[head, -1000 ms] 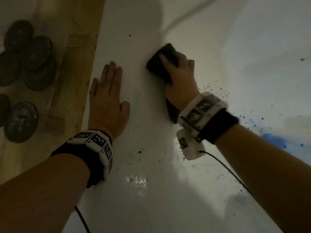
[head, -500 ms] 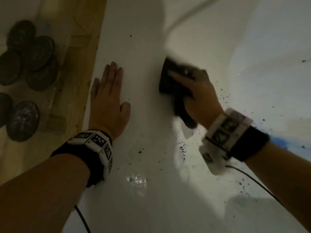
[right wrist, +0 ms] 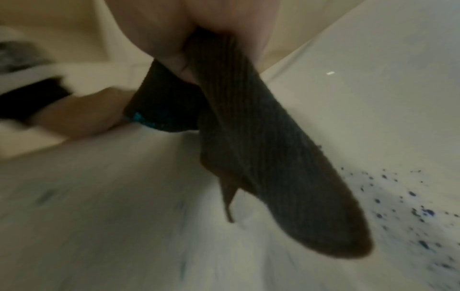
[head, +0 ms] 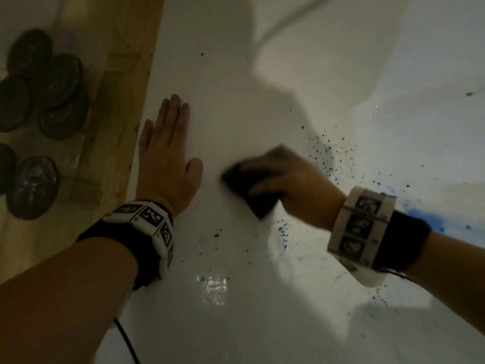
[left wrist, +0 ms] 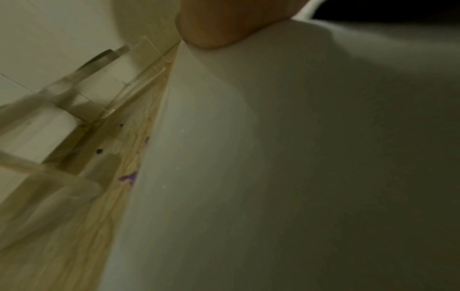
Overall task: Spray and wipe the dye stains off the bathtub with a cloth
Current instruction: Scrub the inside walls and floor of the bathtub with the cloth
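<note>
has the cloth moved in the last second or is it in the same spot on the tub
Yes. The cloth under the right hand has slid down the tub rim toward the person, from beyond the flat left hand's fingertips to level with its thumb.

Wooden floor (head: 86,158) running along the left, a cluster of dark round discs (head: 46,82) on it, clear plastic pieces (left wrist: 74,94) beside them

I see a dark grey ribbed cloth (right wrist: 268,157) on the white glossy bathtub (head: 262,311), blue dye speckles (head: 330,151) right of the cloth.
</note>
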Demonstrator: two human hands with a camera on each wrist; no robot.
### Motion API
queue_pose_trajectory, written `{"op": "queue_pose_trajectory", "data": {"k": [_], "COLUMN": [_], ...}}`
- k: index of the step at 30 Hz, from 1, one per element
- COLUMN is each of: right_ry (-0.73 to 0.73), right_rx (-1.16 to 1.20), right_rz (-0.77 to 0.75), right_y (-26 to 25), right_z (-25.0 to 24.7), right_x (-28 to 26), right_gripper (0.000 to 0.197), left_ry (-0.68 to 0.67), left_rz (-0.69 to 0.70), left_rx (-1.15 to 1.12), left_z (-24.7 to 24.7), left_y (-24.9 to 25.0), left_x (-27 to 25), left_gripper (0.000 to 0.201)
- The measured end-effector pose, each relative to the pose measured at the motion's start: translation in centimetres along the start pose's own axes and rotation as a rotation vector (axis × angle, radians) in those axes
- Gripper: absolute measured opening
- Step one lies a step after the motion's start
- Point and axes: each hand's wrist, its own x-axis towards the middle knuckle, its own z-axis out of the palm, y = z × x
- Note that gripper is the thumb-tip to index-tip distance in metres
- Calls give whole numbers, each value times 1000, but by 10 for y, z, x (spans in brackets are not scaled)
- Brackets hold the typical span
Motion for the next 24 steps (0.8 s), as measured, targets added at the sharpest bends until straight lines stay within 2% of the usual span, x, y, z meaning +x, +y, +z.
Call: {"op": "queue_pose_trajectory", "data": {"k": [2, 4, 6, 8, 9, 12, 15, 17, 19, 20, 21, 22, 24], "right_ry": [150, 216, 182, 216, 229, 83, -60, -166, -300, -313, -255, -128, 145], "right_rx": [35, 6, -28, -93, -113, -115, -90, -61, -47, -32, 2, 69, 248], "right_rz": [224, 367, 357, 241, 177, 61, 55, 104, 192, 248, 309, 395, 611], "right_y": [12, 12, 0, -13, -18, -25, -30, -37, -41, -41, -43, -45, -50], "right_z": [-9, -4, 13, 34, 42, 53, 51, 41, 28, 18, 8, -3, -21], "right_x": [26, 53, 66, 61, 55, 29, 2, -2, -4, -2, 2, 6, 15], "right_gripper": [48, 59, 59, 40, 43, 55, 60, 57, 51, 48, 45, 43, 46], "left_ry": [6, 17, 17, 19, 21, 2, -23, -52, -155, -218, -282, -359, -524], "left_rz": [3, 7, 10, 14, 13, 14, 13, -2, -35, -51, -64, -75, -82], "left_rx": [-12, -21, -26, -32, -33, -19, -13, -1, 24, 23, 15, 10, 39], "left_z": [0, -1, -1, 1, 1, 2, 1, -1, -8, -12, -17, -23, -35], "left_y": [0, 1, 1, 0, -1, -4, -4, -1, 3, 3, 4, 6, 8], "left_x": [-1, -2, -1, -1, 0, -1, 2, 5, 2, 2, 3, 2, -7], "left_gripper": [85, 84, 84, 83, 83, 84, 86, 83, 82, 80, 77, 76, 89]}}
